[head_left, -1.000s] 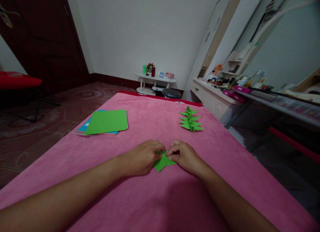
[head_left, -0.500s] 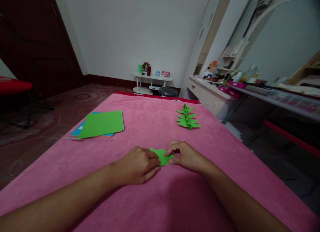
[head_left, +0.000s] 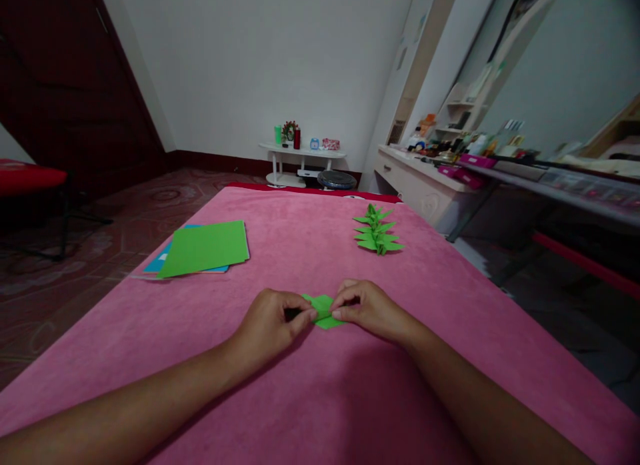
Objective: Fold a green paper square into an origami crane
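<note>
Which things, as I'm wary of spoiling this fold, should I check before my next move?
1. Left hand on the small green paper: ok, thumb and fingertips at its left side.
2. Right hand on it: ok, fingertips at its right side.
3. Creases sharp and lined up: cannot tell, too small and partly covered.
4. Folded green pieces clear of the hands: ok, beyond the right hand.
5. Stack of sheets squared up: not ok, green lies askew over blue.
</note>
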A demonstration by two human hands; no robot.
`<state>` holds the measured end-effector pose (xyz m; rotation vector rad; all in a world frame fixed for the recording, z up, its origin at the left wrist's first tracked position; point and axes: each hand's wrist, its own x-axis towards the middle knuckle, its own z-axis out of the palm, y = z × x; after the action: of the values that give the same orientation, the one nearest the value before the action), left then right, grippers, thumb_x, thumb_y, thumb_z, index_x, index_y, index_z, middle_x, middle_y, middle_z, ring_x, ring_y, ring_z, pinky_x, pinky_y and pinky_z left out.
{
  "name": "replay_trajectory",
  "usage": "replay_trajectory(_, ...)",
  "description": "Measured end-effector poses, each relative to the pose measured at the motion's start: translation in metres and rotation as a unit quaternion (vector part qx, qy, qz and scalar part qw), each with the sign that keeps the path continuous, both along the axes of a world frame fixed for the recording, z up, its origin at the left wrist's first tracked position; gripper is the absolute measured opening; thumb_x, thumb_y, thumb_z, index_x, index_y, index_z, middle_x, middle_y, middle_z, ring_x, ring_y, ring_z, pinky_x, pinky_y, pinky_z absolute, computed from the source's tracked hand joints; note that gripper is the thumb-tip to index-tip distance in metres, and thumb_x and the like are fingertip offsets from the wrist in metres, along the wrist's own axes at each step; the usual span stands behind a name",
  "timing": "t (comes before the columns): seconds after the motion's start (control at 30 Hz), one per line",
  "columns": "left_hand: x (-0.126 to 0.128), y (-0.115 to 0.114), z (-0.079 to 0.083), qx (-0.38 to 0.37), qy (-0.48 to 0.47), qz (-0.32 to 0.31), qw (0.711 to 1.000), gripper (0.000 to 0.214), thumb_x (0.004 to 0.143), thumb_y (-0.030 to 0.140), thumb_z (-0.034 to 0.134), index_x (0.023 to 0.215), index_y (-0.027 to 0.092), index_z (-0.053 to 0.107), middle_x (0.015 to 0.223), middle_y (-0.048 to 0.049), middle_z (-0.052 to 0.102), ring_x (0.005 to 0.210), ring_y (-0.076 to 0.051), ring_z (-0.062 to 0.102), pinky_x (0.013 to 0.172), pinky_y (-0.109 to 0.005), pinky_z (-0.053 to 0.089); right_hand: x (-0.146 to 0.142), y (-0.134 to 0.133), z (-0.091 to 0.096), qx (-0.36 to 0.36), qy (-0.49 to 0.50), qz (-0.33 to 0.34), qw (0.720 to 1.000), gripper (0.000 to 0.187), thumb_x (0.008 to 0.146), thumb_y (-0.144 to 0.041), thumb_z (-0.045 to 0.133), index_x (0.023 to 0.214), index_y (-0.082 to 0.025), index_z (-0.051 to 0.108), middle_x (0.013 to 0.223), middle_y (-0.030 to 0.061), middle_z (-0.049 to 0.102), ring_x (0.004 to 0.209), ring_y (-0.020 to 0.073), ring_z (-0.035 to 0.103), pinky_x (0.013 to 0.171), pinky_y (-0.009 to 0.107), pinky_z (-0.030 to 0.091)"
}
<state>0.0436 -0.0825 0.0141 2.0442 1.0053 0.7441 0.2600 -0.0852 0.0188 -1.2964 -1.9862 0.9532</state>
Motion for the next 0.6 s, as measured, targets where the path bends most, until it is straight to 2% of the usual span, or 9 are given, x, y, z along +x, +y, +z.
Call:
replay_trajectory(0.13,0.0,-0.002,-0.002,-0.024,-0.025,0.028,0.999,0.02,0.081,0.025,0.052,0.074,0.016,0.069,0.068,-0.002,0.067,0.061,-0.013,0.057,0.057,-0.022,0.04,-0.002,0.001,-0.004,0.01,-0.016,-0.018,1.0,0.007,0.073,-0.024,0.068,0.07,-0.021,0.073,0.071,0.0003,0.059,0.064,0.0117,0.054,0.056,0.022,0.039)
replay_trajectory(0.37,-0.006,-0.005,0.0,0.087,0.024,0.031,0.995,0.015,0.076,0.017,0.055,0.074,0.019,0.069,0.082,-0.0034,0.066,0.074,-0.015,0.059,0.07,-0.027,0.044,-0.007,0.001,-0.006,0.038,-0.076,-0.041,0.996,0.004,0.071,-0.023,0.069,0.068,-0.02,0.071,0.07,-0.0005,0.059,0.063,0.0112,0.051,0.056,0.022,0.035)
replay_trajectory(0.6,-0.01,-0.001,-0.004,0.09,0.031,0.042,0.995,0.013,0.075,0.017,0.057,0.069,0.019,0.068,0.078,-0.0036,0.064,0.077,-0.016,0.057,0.072,-0.029,0.044,-0.013,-0.002,0.001,0.056,-0.135,-0.058,0.988,0.005,0.071,-0.02,0.066,0.066,-0.019,0.067,0.07,-0.0003,0.058,0.064,0.0119,0.051,0.056,0.023,0.033)
